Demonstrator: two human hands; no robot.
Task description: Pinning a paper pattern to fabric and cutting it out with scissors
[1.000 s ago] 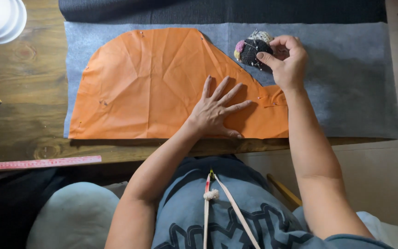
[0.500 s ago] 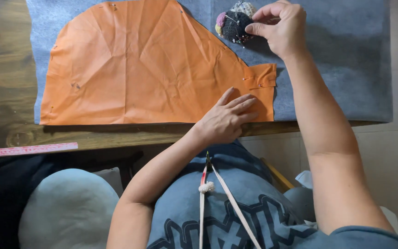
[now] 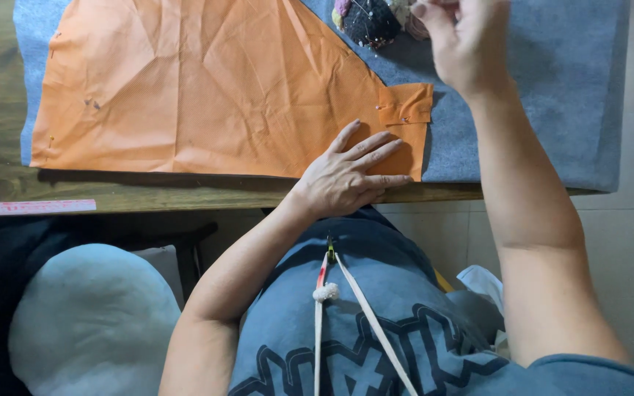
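The left hand [image 3: 352,174] is lying flat, fingers spread, pressing the near edge of the orange fabric piece [image 3: 207,88] where it meets the bench [image 3: 185,192] edge. The fabric is lying on a grey felt sheet [image 3: 552,95] — pins are showing at its small right-hand tab. The right hand [image 3: 467,44] is hovering just beside a dark pincushion [image 3: 370,22] at the top of the view, fingertips drawn together; whether they are pinching a pin I cannot tell. A pink ruler [image 3: 29,207] is resting at the bench's left — well apart.
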